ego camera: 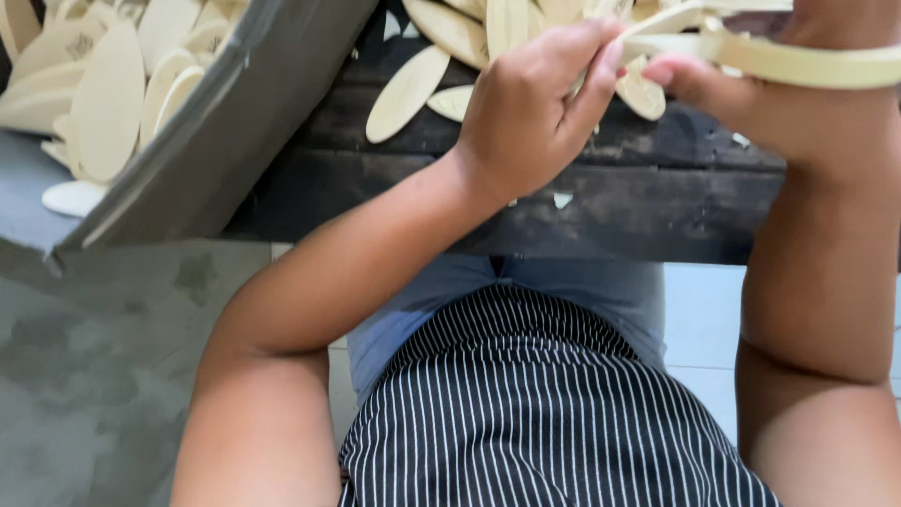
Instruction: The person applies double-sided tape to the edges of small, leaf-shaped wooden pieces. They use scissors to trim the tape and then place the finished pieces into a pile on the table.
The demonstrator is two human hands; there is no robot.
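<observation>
Pale wooden strip pinched in the right hand, grip closed; left hand grip closed on its other end. Oval wooden pieces lie on the dark desk; more fill the grey tray.

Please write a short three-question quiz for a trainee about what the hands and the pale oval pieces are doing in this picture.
1. True or false: the left hand rests flat on the dark wooden bench.
2. What loops around the right hand? A) a pale flat strip B) a red cord C) a metal chain
3. Where do the pale oval pieces lie besides the bench?

Key
1. False: its fingers are curled around pale pieces.
2. A
3. In the grey tray on the left.
</observation>
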